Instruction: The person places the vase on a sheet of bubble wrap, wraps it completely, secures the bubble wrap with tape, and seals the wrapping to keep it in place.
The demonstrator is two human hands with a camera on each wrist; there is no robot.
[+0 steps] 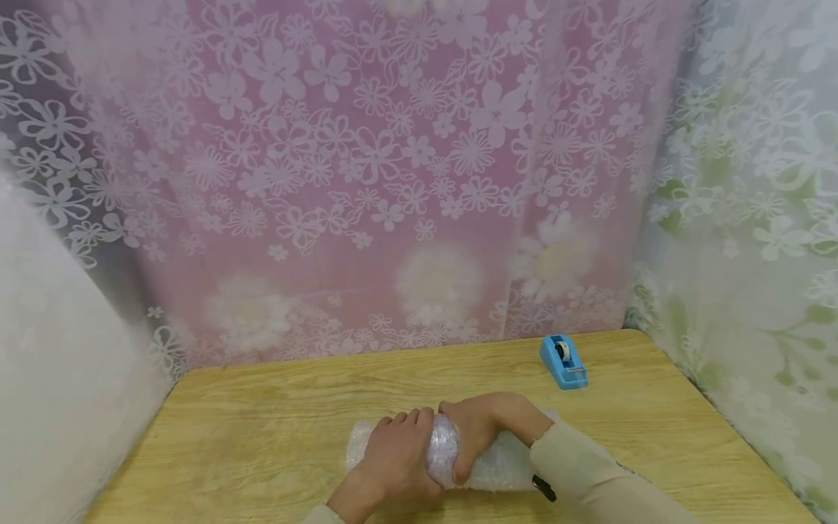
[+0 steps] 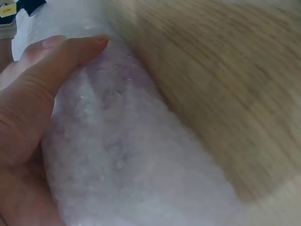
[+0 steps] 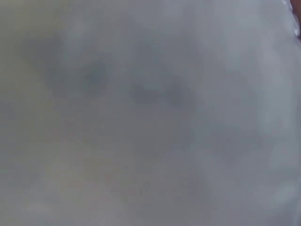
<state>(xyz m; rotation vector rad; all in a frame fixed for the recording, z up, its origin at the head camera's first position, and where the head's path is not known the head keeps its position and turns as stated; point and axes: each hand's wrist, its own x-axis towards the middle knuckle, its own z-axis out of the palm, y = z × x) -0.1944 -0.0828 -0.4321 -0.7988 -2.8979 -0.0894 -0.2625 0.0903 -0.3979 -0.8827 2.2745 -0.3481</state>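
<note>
A bundle of clear bubble wrap [image 1: 442, 450] lies across the front of the table under both hands. My left hand [image 1: 401, 457] grips its left part, fingers over the top. Close beside it, my right hand [image 1: 481, 431] curls over the bundle, with the thumb on the near side. The left wrist view shows the bubble wrap [image 2: 127, 141] rounded and bulging, with a faint purplish tint; whatever is inside cannot be made out. Blurred, translucent bubble wrap [image 3: 155, 122] fills nearly the whole right wrist view.
A blue tape dispenser [image 1: 564, 362] stands toward the back right of the wooden table [image 1: 262, 407]. Floral curtains [image 1: 393, 182] hang behind the table and at both sides. A small black object [image 1: 544, 488] shows below the right sleeve.
</note>
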